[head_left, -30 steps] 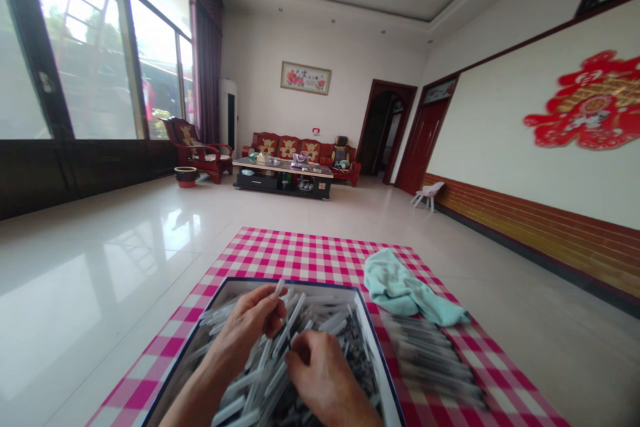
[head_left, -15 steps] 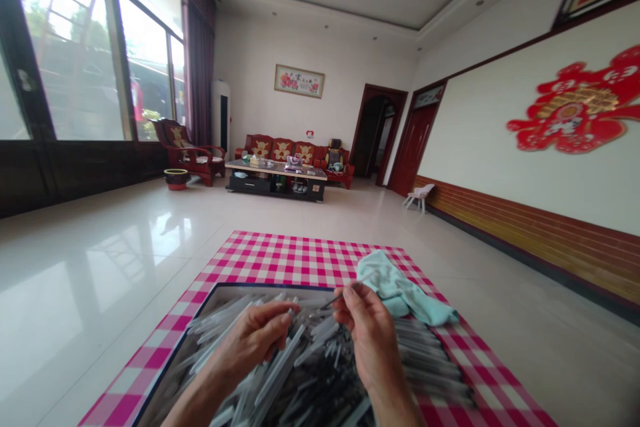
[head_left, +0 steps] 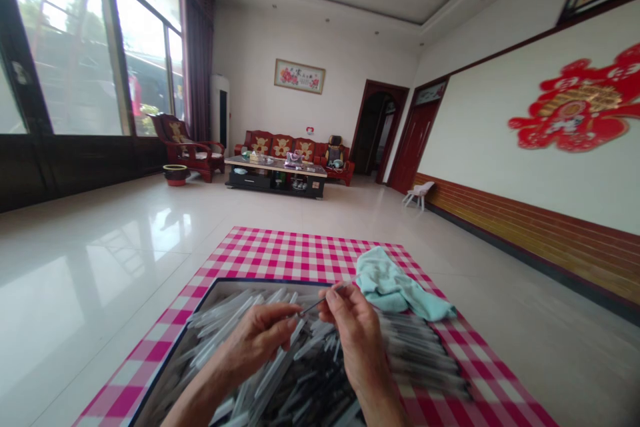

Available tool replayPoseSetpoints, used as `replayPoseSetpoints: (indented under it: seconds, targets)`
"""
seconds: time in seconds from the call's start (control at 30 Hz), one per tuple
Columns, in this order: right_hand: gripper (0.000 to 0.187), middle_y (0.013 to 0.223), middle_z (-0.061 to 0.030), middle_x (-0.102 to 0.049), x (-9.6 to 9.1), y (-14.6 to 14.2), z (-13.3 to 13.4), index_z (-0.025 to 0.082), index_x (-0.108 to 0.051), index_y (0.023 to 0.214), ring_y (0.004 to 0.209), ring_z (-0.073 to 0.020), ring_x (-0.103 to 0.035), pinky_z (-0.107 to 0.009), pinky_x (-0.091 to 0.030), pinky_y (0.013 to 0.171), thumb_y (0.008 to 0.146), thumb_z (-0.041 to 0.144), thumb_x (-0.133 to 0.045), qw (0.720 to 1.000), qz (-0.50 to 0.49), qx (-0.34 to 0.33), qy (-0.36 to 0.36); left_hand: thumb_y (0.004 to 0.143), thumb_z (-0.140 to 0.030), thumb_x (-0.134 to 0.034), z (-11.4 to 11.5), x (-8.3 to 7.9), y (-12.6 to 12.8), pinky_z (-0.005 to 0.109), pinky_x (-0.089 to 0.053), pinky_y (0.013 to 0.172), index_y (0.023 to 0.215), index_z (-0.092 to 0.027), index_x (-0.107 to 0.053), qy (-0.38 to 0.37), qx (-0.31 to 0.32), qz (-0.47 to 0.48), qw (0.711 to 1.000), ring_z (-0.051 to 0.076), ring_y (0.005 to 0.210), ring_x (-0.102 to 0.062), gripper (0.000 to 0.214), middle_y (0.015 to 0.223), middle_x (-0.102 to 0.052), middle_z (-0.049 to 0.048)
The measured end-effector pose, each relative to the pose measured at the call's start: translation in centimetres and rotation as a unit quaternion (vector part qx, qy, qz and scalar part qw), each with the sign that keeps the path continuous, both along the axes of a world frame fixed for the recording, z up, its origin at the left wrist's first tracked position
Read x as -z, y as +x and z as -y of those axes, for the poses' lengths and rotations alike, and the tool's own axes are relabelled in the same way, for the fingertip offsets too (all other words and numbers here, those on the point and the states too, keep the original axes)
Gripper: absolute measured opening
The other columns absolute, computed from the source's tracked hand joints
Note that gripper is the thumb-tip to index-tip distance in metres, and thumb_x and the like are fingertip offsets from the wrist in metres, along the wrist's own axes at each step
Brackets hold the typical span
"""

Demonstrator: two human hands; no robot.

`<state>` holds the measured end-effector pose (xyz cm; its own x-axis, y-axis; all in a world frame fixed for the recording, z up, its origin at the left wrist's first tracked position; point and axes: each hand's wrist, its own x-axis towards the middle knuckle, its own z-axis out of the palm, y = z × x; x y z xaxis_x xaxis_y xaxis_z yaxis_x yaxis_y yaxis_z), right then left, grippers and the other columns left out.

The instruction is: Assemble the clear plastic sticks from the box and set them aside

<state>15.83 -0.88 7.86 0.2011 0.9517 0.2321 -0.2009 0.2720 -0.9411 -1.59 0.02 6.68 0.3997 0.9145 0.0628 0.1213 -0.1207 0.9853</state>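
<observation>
My left hand (head_left: 257, 341) and my right hand (head_left: 350, 333) are raised over a dark-rimmed tray (head_left: 200, 297) heaped with several pale plastic tubes (head_left: 225, 313). Both hands are closed. My right hand pinches a thin dark rod (head_left: 320, 302) whose far tip points toward my left fingertips. My left fingers curl round a pale tube (head_left: 295, 337), its end meeting the rod's tip. The tray lies on a pink-and-white checked cloth (head_left: 280, 253).
A light green rag (head_left: 395, 287) lies on the cloth to the right of the tray, beside a row of dark and pale pieces (head_left: 425, 360). Around the cloth is glossy tiled floor (head_left: 100, 267). A coffee table (head_left: 275, 177) and red sofa (head_left: 295, 147) stand far back.
One second ago both hands dug low in the tray. My right hand has since lifted up and to the right with the thin rod, and now the rod's tip meets my left hand's tube.
</observation>
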Motion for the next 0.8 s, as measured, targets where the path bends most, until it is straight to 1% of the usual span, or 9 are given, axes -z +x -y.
replayPoseSetpoints:
  seconds: [0.17, 0.23, 0.3, 0.37, 0.43, 0.5, 0.6, 0.7, 0.8]
  targets:
    - [0.023, 0.072, 0.0026, -0.062, 0.0, -0.1, 0.4, 0.018, -0.065, 0.079, 0.066, -0.0116, -0.055, -0.023, -0.047, 0.065, 0.077, 0.040, -0.071, 0.998, 0.042, -0.041, -0.001, 0.085, -0.053, -0.052, -0.1, 0.2, 0.0, 0.020, -0.028, 0.047, 0.098, -0.013, -0.069, 0.044, 0.018, -0.019, 0.999, 0.008, 0.050, -0.035, 0.046, 0.055, -0.046, -0.0047]
    - [0.022, 0.068, 0.0040, -0.059, -0.2, -0.3, 0.6, 0.018, -0.065, 0.077, 0.062, -0.0101, -0.053, -0.021, -0.045, 0.062, 0.076, 0.039, -0.072, 0.995, 0.059, -0.073, -0.011, 0.088, -0.052, -0.048, 0.0, 0.0, 0.0, 0.020, -0.026, 0.048, 0.090, -0.014, -0.069, 0.071, 0.024, -0.034, 0.997, 0.008, 0.051, -0.033, 0.044, 0.053, -0.042, -0.0055]
    - [0.022, 0.068, 0.0043, -0.059, -0.4, -0.6, 0.8, 0.018, -0.065, 0.081, 0.061, -0.0100, -0.053, -0.021, -0.046, 0.061, 0.075, 0.038, -0.073, 0.994, 0.057, -0.092, -0.022, 0.090, -0.050, -0.045, 0.0, -0.2, -0.1, 0.021, -0.024, 0.048, 0.076, -0.014, -0.065, 0.093, 0.021, -0.048, 0.994, 0.007, 0.051, -0.030, 0.044, 0.053, -0.037, -0.0062]
    - [0.026, 0.075, 0.0027, -0.062, -0.6, -0.6, 0.9, 0.019, -0.065, 0.088, 0.065, -0.0115, -0.057, -0.022, -0.048, 0.061, 0.075, 0.040, -0.073, 0.996, 0.036, -0.081, -0.020, 0.090, -0.047, -0.045, -0.1, -0.4, -0.2, 0.022, -0.023, 0.048, 0.066, -0.015, -0.058, 0.102, -0.002, -0.062, 0.993, 0.007, 0.051, -0.029, 0.043, 0.053, -0.033, -0.0066]
    - [0.027, 0.084, -0.0002, -0.066, -0.8, -0.4, 0.8, 0.019, -0.064, 0.092, 0.071, -0.0133, -0.060, -0.023, -0.050, 0.063, 0.077, 0.042, -0.070, 0.999, 0.013, -0.050, -0.001, 0.090, -0.045, -0.045, -0.1, -0.5, -0.3, 0.022, -0.023, 0.048, 0.063, -0.016, -0.055, 0.106, -0.030, -0.083, 0.990, 0.008, 0.051, -0.029, 0.041, 0.053, -0.032, -0.0068]
    - [0.027, 0.088, -0.0027, -0.068, -0.9, -0.2, 0.7, 0.018, -0.064, 0.089, 0.072, -0.0136, -0.062, -0.024, -0.051, 0.063, 0.078, 0.042, -0.069, 1.000, 0.003, -0.021, 0.010, 0.090, -0.042, -0.045, -0.1, -0.6, -0.4, 0.023, -0.023, 0.049, 0.064, -0.016, -0.056, 0.112, -0.047, -0.101, 0.987, 0.008, 0.051, -0.030, 0.038, 0.053, -0.032, -0.0067]
    - [0.028, 0.088, -0.0042, -0.071, -0.9, 0.1, 0.5, 0.018, -0.063, 0.087, 0.070, -0.0139, -0.064, -0.024, -0.053, 0.062, 0.075, 0.041, -0.072, 1.000, -0.016, -0.002, -0.009, 0.090, -0.039, -0.046, 0.0, -0.7, -0.2, 0.022, -0.025, 0.050, 0.068, -0.016, -0.062, 0.126, -0.051, -0.106, 0.985, 0.008, 0.053, -0.031, 0.036, 0.054, -0.034, -0.0062]
    - [0.031, 0.087, -0.0053, -0.072, -0.5, 0.0, 0.3, 0.018, -0.061, 0.087, 0.069, -0.0154, -0.065, -0.025, -0.053, 0.061, 0.072, 0.041, -0.075, 0.999, -0.029, -0.012, -0.040, 0.090, -0.040, -0.048, 0.2, -0.5, 0.0, 0.021, -0.029, 0.052, 0.086, -0.015, -0.069, 0.131, -0.046, -0.083, 0.987, 0.009, 0.055, -0.035, 0.033, 0.058, -0.042, -0.0054]
    - [0.028, 0.080, -0.0042, -0.072, 0.0, -0.3, 0.3, 0.017, -0.063, 0.083, 0.069, -0.0157, -0.064, -0.025, -0.052, 0.063, 0.074, 0.042, -0.073, 0.998, 0.018, -0.036, -0.039, 0.089, -0.038, -0.050, 0.2, -0.2, 0.1, 0.020, -0.033, 0.053, 0.104, -0.015, -0.069, 0.142, -0.042, -0.075, 0.986, 0.009, 0.056, -0.040, 0.033, 0.062, -0.051, -0.0041]
